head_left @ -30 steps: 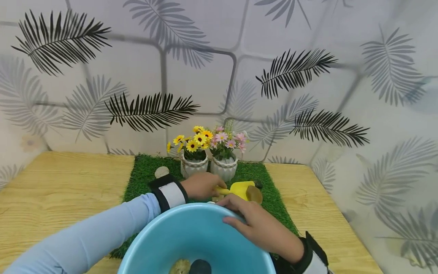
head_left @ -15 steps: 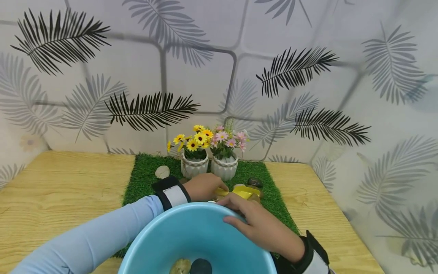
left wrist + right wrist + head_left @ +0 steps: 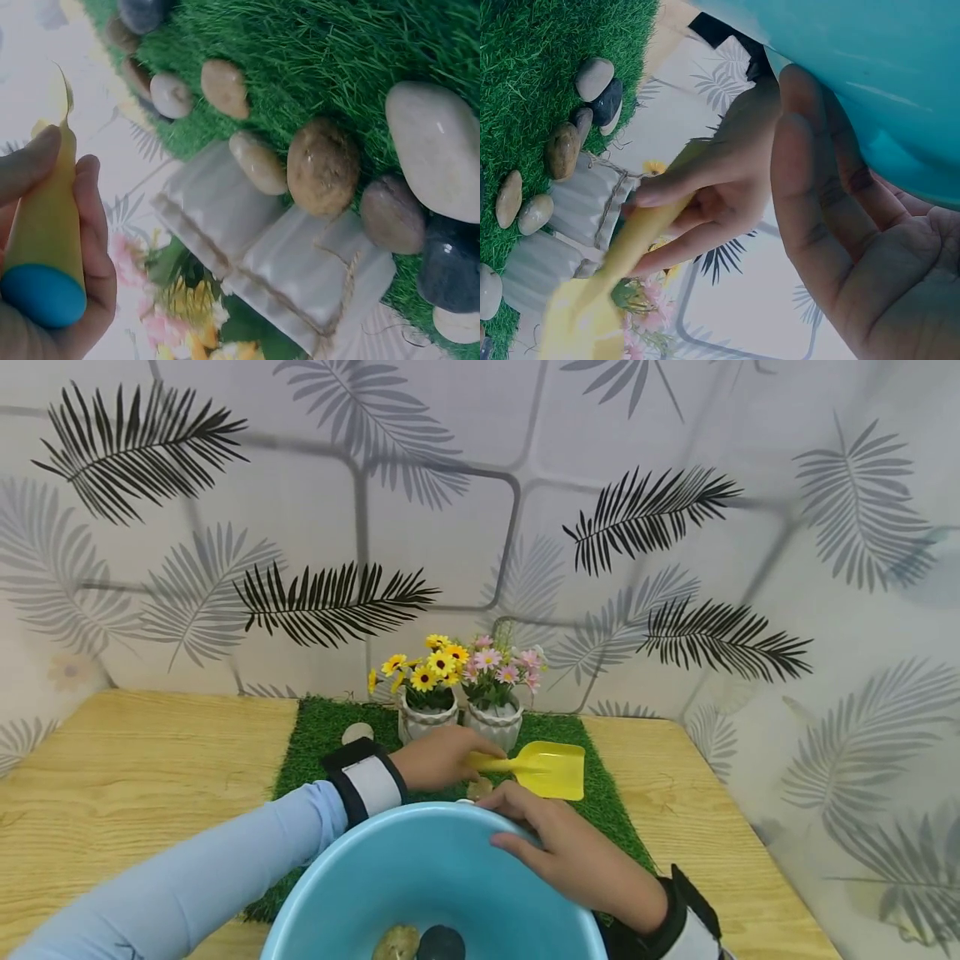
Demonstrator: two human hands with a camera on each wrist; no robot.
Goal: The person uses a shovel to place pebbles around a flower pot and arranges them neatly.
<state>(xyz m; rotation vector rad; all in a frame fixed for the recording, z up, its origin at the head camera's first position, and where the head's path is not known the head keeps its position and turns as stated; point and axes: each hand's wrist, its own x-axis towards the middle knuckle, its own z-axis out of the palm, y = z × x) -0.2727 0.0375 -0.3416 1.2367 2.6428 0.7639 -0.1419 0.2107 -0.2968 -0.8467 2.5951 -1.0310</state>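
My left hand [image 3: 442,757] grips the handle of a yellow toy shovel [image 3: 555,768] above the artificial grass mat. Its broad blade points right in the head view. The left wrist view shows a blue cap on the handle end [image 3: 45,294]. My right hand [image 3: 570,856] holds the far right rim of a blue basin [image 3: 330,868], thumb inside and fingers along the outer wall [image 3: 900,82]. Inside the basin lie a tan stone [image 3: 396,942] and a dark stone [image 3: 441,942]. Several stones, including a brown one [image 3: 322,165], rest on the mat [image 3: 300,45]; the blade hides some in the head view.
Two white pots, one with yellow flowers [image 3: 429,727] and one with pink flowers [image 3: 495,727], stand at the mat's back. A pale stone [image 3: 357,732] lies left of them. Wooden table [image 3: 180,760] extends on both sides; a patterned wall rises behind.
The shovel blade has tipped down, then turned and risen so its broad face shows. My left hand has shifted slightly up. The right hand and basin have stayed nearly still.
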